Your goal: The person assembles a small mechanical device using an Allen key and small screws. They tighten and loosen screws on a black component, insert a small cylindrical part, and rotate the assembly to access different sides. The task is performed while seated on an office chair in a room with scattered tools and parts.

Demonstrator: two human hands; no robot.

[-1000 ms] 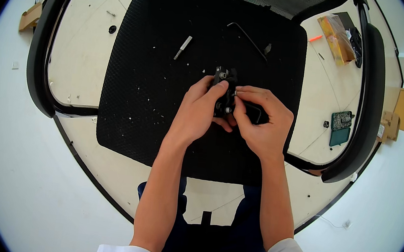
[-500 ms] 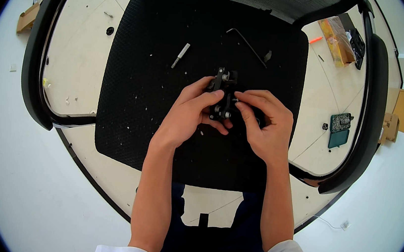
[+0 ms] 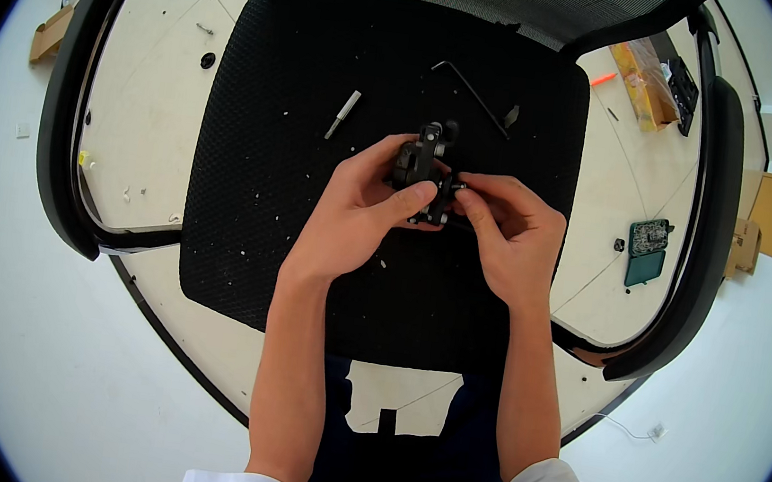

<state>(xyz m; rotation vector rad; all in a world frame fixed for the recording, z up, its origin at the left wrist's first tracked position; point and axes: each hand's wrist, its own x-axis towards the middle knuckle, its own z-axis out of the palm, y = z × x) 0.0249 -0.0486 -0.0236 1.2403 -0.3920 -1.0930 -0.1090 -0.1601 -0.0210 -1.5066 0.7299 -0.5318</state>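
Black assembly (image 3: 427, 153) has turned slightly; left hand (image 3: 344, 210) grips it, right hand (image 3: 513, 225) seemingly fits a pinched pin (image 3: 460, 188); next calls for steady alignment.

One wide fisheye view looks steeply down from the person's head onto the nearby hands (image 3: 344, 206).

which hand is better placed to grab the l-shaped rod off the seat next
Probably the right hand: the L-shaped rod has its near end closer to it, and the left hand grips the black assembly. The right seems to pinch a small part, though.
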